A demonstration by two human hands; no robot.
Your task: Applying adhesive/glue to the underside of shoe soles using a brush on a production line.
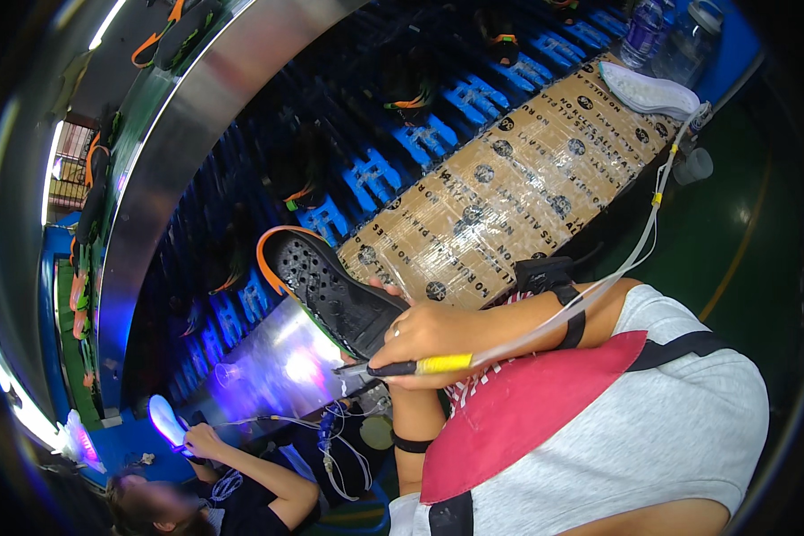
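Note:
A black shoe sole (317,277) with an orange rim at one end and a cluster of small holes is held up in front of me. My left hand (386,288) grips it; fingertips show at its edge, while the palm is mostly hidden behind the sole and my other hand. My right hand (433,330), with a ring on one finger, is closed round a slim brush-like tool (402,367) with a black grip and yellow tape. A clear tube (545,323) runs from the tool along my right forearm. The tool's tip is at the sole's near edge; I cannot tell whether it touches.
A cardboard-covered ledge (500,188) lies beyond my hands, with a white sole (649,92) and bottles (643,36) at its far end. Blue racks (371,179) with dark shoe parts line a curved metal machine (183,98). A co-worker (259,482) holds a glowing sole (165,420) at lower left.

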